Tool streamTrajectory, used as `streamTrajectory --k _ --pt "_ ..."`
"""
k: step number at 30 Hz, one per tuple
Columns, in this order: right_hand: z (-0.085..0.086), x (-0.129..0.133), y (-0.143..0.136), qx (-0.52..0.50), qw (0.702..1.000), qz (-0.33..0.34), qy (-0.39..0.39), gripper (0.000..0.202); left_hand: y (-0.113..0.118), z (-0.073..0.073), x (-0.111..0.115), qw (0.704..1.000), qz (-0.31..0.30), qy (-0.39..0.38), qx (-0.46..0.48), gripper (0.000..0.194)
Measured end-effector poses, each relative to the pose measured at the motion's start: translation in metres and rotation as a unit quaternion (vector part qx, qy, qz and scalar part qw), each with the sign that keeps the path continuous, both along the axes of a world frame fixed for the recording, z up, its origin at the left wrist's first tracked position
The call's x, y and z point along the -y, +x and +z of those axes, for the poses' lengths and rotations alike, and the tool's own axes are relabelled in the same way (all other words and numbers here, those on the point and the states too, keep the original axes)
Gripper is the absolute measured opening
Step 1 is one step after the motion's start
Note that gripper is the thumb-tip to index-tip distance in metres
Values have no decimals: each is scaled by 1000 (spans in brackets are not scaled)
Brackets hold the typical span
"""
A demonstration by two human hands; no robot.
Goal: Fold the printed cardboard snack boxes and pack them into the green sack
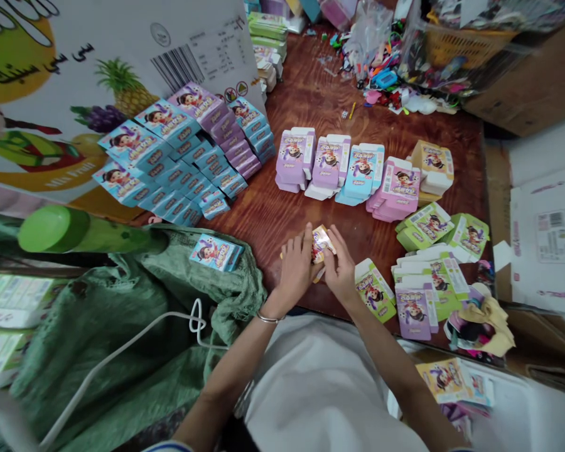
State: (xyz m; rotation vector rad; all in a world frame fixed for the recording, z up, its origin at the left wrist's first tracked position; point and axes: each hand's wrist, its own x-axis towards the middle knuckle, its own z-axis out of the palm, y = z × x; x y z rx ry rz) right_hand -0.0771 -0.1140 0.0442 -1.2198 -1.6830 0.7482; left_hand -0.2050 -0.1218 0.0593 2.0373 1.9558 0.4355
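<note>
Near the table's front edge, a small orange box (321, 243) is between my two hands. My left hand (295, 262), with a bracelet at the wrist, closes on its left side. From the right, my right hand (339, 263) holds it with bent fingers and thumb. The hands hide much of the box. Beyond them, flat cartons lie in a row: purple (295, 154), blue (361, 168) and pink (398, 185). A green carton (375, 292) lies just right of my right hand.
Stacked blue (136, 147) and purple boxes stand at the left before a large printed carton (169, 37). A green cylinder (85, 231) lies on green sacking (122, 326). Small toys and an orange basket (471, 47) are at the back right.
</note>
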Motion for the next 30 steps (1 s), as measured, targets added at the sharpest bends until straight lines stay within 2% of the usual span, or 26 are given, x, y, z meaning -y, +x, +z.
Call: streamTrajectory --k 2,3,5,7,10,13,17,21,25,30 --pt "-10 -8 7 29 999 36 -3 39 -19 -6 -2 999 40 -3 -31 70" --pt "-15 -12 13 48 998 33 -12 37 -29 -11 -3 997 59 -6 -43 72" --pt "-25 -18 26 103 994 -7 -28 37 -48 -23 -3 995 84 -12 -59 80" --pt "-33 -18 36 178 983 -39 -28 38 -57 -34 1 994 83 -12 -63 89" --pt "-38 -9 35 292 956 -26 -20 46 -47 -43 10 998 9 -16 -53 89" --pt "-36 -1 21 390 919 -36 -43 56 -23 -40 15 995 -57 -65 -45 77" --pt "-29 -4 5 450 884 -61 -109 53 -1 -31 10 993 -16 -105 -58 72" --pt "-24 -15 -2 458 870 -78 -166 49 3 -26 1 992 3 -103 -77 78" --pt "-24 -18 -8 455 872 -74 -163 39 4 -26 -3 992 25 -101 -77 76" --pt "-24 -20 -7 437 886 -50 -147 32 4 -26 -4 994 38 -78 -71 62"
